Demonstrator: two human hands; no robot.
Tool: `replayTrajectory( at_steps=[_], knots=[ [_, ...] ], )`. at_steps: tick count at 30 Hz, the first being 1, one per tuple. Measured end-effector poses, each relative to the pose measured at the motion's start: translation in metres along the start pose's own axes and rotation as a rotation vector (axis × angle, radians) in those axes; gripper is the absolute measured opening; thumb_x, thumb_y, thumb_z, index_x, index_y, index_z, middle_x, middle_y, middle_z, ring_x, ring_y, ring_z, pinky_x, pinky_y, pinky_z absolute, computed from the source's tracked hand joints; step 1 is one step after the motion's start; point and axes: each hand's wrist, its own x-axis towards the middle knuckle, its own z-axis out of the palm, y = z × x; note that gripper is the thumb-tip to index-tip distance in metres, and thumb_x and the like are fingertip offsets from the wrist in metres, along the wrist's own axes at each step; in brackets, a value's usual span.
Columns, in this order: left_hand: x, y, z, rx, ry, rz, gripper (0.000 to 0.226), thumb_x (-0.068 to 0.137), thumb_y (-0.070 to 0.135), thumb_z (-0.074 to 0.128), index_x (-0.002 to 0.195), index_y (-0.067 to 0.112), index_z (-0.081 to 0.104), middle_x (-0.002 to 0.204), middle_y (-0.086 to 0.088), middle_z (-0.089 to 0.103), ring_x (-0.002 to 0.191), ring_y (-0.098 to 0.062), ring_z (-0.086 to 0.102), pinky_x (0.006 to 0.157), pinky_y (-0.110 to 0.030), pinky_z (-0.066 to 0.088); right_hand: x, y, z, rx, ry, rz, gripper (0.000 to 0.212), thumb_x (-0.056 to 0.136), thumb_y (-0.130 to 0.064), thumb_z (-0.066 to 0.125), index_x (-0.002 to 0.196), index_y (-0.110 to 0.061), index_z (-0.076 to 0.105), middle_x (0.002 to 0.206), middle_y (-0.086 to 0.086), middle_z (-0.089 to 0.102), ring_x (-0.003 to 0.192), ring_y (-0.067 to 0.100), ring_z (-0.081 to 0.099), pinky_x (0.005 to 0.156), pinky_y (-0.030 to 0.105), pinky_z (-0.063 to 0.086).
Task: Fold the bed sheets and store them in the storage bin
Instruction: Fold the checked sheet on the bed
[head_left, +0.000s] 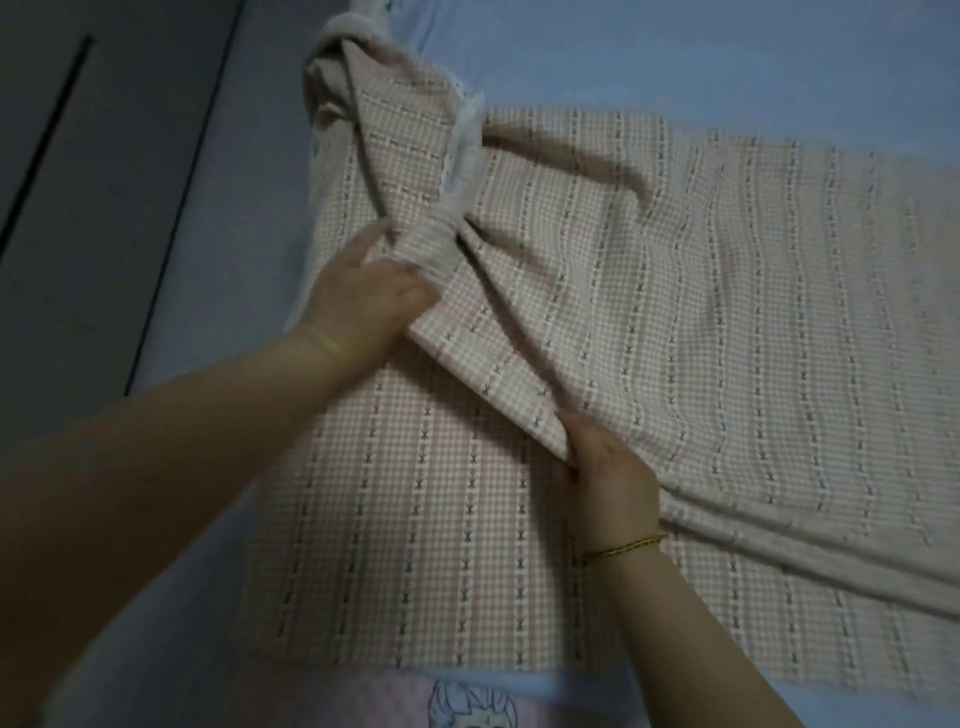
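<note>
Left hand (363, 299) and right hand (605, 480) are each grasping the raised fold of the checked sheet (727, 312), which is lying across the bed (675, 52). The fold is probably best laid over by pulling it taut and aligning the edges. No legible writing is showing.

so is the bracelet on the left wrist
No, the bracelet circles the wrist of the right hand, which grips a fold of the sheet.
</note>
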Motion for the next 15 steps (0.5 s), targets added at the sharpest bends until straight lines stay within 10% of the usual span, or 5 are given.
replayTrajectory(
  at_steps=[5,8,12,15],
  knots=[
    [-0.059,-0.033,-0.059,0.023,0.093,-0.181,0.014,0.083,0.013,0.061,0.083,0.003,0.071,0.08,-0.015,0.072,0.078,-0.024,0.062,0.105,-0.029,0.03,0.006,-0.006,-0.024,0.151,0.057,-0.148,0.034,0.069,-0.021,0.047,0.086,-0.002,0.071,0.085,0.014,0.072,0.082,0.018,0.06,0.072,0.024,0.043],
    [-0.134,0.009,-0.065,-0.117,-0.13,-0.357,0.027,0.083,0.018,0.049,0.099,0.004,0.065,0.089,-0.024,0.07,0.086,-0.032,0.061,0.084,-0.033,0.049,-0.012,-0.002,-0.019,0.077,-0.073,-0.271,0.026,0.06,-0.021,0.07,0.083,-0.009,0.071,0.087,0.011,0.073,0.078,0.026,0.071,0.068,0.035,0.056],
    [-0.184,0.081,-0.042,-0.167,-0.491,-0.697,0.045,0.07,0.004,0.044,0.112,-0.001,0.059,0.087,-0.029,0.069,0.06,-0.045,0.066,0.051,-0.057,0.05,-0.047,-0.002,-0.006,-0.088,-0.386,-0.274,0.069,0.02,-0.023,0.094,0.085,-0.01,0.075,0.096,0.01,0.072,0.088,0.029,0.07,0.069,0.046,0.055],
    [-0.18,0.092,-0.041,-0.013,-0.468,-0.734,0.047,0.073,0.012,0.037,0.107,-0.009,0.062,0.099,-0.029,0.067,0.079,-0.039,0.067,0.078,-0.054,0.047,-0.057,-0.005,-0.004,-0.058,-0.314,-0.238,0.075,0.027,-0.008,0.089,0.099,-0.009,0.068,0.101,0.013,0.071,0.093,0.029,0.068,0.073,0.047,0.054]
  ],
)
